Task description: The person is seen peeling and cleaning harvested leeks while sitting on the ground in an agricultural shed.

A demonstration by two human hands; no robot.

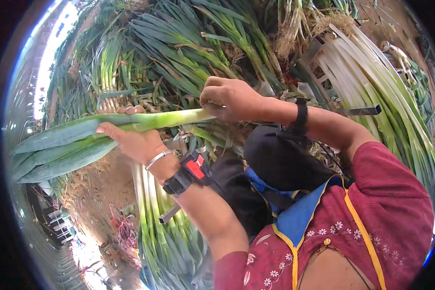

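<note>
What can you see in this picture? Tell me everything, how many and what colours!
Held leek: one, green with pale end, left of centre
Piled leeks: many, green, across the top
Right-side leeks: many, white to green, upper right
Lower leeks: many, pale to green, bottom left
Bar ends: two, grey, one right, one lower left
Stringy tangle: one, pinkish red, lower left
Soil: uncountable, brown, left
Bracelet: one, silver, left of centre
Wristband: one, black, right of centre
Blouse: one, maroon, lower right
Left hand: one, bare, left of centre
Right hand: one, bare, upper centre
</note>
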